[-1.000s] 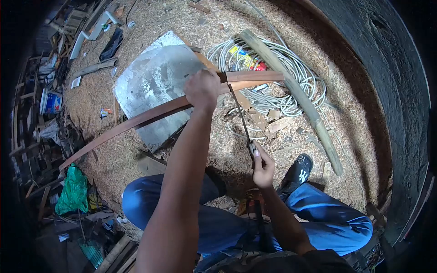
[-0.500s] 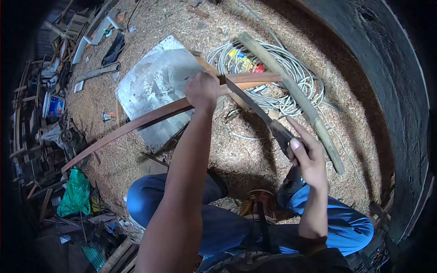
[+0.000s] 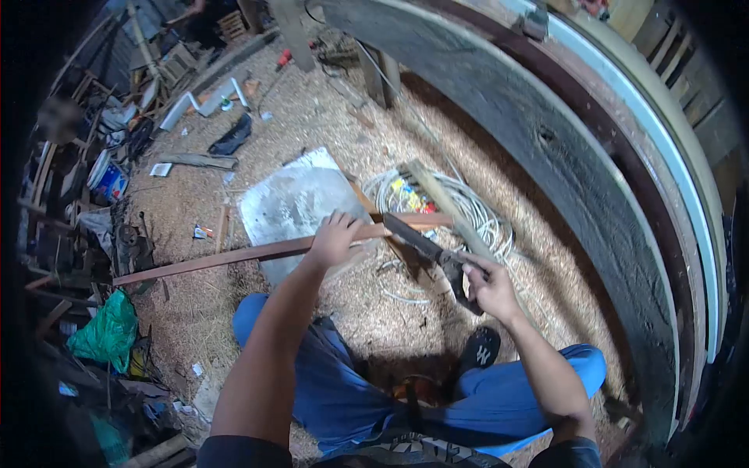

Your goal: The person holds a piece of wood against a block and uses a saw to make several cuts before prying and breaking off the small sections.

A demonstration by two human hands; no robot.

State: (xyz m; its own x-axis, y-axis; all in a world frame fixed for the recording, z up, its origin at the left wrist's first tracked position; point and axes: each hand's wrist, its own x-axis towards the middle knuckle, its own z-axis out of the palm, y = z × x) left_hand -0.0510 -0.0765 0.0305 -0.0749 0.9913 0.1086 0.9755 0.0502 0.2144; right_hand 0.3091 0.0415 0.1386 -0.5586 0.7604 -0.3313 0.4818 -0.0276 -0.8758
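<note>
A long, slightly curved reddish wooden strip [image 3: 226, 261] runs across the middle of the view. My left hand [image 3: 337, 236] grips it near its right part, above a grey-white metal sheet [image 3: 289, 195]. In my right hand [image 3: 488, 287] is the handle end of a dark flat-bladed tool, which looks like a saw or machete. Its blade [image 3: 413, 235] slants up and left, the tip by the strip, just right of my left hand. An angled board [image 3: 421, 267] lies beneath the strip.
Coiled grey cable [image 3: 499, 230] and a round pole [image 3: 449, 204] lie beyond the strip. A large curved dark slab [image 3: 546, 132] bounds the right side. Scrap wood and a green plastic bag [image 3: 107, 331] are at the left. Wood shavings cover the ground.
The view has shifted, showing more of the right side and far ground. My left hand has changed from a fist to a flatter grip on the strip. The tool stays in my right hand.
</note>
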